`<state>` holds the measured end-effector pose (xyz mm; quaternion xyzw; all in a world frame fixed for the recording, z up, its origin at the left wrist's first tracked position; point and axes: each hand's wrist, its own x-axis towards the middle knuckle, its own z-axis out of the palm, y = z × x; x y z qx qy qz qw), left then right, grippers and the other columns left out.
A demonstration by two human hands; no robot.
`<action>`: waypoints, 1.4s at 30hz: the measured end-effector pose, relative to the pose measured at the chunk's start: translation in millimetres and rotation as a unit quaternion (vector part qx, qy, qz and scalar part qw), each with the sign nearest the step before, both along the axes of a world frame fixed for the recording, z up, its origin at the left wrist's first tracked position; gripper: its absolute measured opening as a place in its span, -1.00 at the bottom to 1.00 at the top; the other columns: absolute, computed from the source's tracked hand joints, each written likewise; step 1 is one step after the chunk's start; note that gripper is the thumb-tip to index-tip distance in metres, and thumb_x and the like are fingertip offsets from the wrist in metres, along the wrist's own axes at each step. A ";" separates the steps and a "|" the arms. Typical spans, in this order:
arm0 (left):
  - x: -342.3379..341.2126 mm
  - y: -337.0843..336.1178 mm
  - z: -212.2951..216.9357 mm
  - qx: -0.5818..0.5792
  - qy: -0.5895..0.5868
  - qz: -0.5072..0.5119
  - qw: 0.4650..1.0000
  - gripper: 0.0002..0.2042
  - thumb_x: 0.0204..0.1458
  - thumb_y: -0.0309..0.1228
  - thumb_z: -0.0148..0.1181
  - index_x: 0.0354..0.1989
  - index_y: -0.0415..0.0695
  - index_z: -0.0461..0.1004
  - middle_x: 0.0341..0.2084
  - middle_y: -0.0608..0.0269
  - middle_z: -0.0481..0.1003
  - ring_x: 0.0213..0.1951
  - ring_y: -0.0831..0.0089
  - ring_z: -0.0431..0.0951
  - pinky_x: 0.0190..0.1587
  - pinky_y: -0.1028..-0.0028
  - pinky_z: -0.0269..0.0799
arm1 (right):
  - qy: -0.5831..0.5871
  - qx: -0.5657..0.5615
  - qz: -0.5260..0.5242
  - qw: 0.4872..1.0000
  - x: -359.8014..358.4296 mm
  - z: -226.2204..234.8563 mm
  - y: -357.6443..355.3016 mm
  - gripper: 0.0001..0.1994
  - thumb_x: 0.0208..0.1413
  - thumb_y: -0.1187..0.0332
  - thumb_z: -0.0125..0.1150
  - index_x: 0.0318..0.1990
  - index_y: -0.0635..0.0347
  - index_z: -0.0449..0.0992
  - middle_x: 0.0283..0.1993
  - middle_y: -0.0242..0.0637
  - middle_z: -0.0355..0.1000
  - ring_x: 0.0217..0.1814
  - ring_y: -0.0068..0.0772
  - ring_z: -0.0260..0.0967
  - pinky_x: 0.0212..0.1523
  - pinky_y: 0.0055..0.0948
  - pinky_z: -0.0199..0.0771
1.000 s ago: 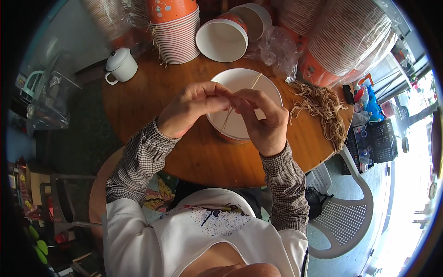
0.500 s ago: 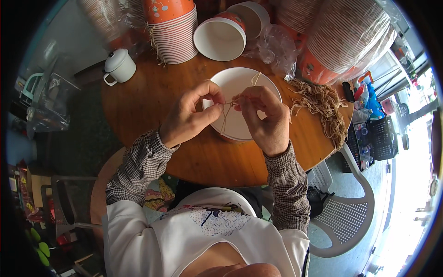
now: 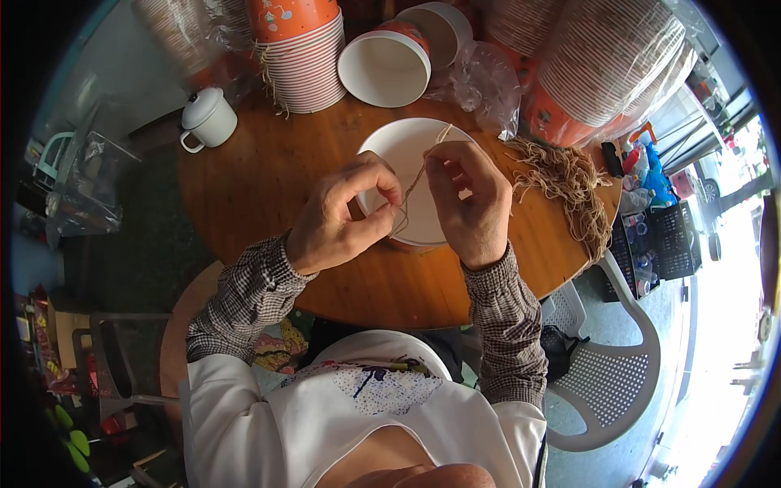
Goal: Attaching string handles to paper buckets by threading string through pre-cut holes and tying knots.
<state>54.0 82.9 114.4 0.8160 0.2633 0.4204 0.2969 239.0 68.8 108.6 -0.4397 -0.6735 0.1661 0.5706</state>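
Note:
A thin beige string (image 3: 416,182) runs slantwise between my two hands, above a white paper bucket (image 3: 398,139). My left hand (image 3: 346,213) pinches the lower part of it between thumb and forefinger, and a small loop hangs there. Higher up and to the right, my right hand (image 3: 470,198) pinches the other part, with a short end sticking up above the fingers. The bucket stands open on the wooden table, partly hidden by both hands. A heap of loose beige strings (image 3: 569,187) lies right of my right hand and drapes over the table edge.
At the back stands a stack of orange-and-white buckets (image 3: 303,77), with strings hanging on its left side. Beside it a bucket (image 3: 384,70) lies tipped toward me. Plastic-wrapped stacks (image 3: 610,69) fill the far right. A white enamel mug (image 3: 209,118) sits at left; a grey chair (image 3: 610,390) stands at right.
My hands have drawn apart: the left moved slightly down, the right slightly up. The string, bunched between the fingers before, is now stretched out between them.

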 end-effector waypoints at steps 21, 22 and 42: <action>-15.9 -11.3 -36.4 0.116 0.116 0.075 0.984 -0.52 -0.11 -0.24 0.40 -0.03 -0.13 0.38 -0.32 0.33 0.49 -0.17 0.43 0.49 0.19 0.22 0.15 | 0.138 -0.027 0.087 0.986 20.3 9.8 4.9 -0.82 0.28 0.49 -0.04 -0.02 0.37 0.30 -0.35 -0.22 0.47 -0.32 -0.54 0.41 -0.27 -0.56 0.42; -18.9 -8.6 -38.8 0.066 0.097 0.041 0.992 -0.55 -0.10 -0.23 0.39 -0.07 -0.13 0.40 -0.34 0.34 0.48 -0.18 0.43 0.49 0.21 0.22 0.12 | 0.144 -0.012 0.087 0.986 23.3 10.0 7.9 -0.83 0.27 0.50 -0.02 -0.04 0.38 0.31 -0.32 -0.19 0.48 -0.31 -0.53 0.42 -0.26 -0.54 0.43; -18.0 35.9 -15.6 0.195 0.051 0.092 0.975 -0.83 -0.05 -0.53 0.24 -0.24 -0.15 0.55 -0.22 0.22 0.55 -0.07 0.30 0.52 0.15 0.26 0.24 | -0.100 0.019 0.025 0.995 16.0 -0.7 7.3 -0.85 0.05 0.52 0.19 -0.20 0.17 0.49 -0.29 -0.22 0.47 -0.28 -0.14 0.49 -0.31 -0.34 0.50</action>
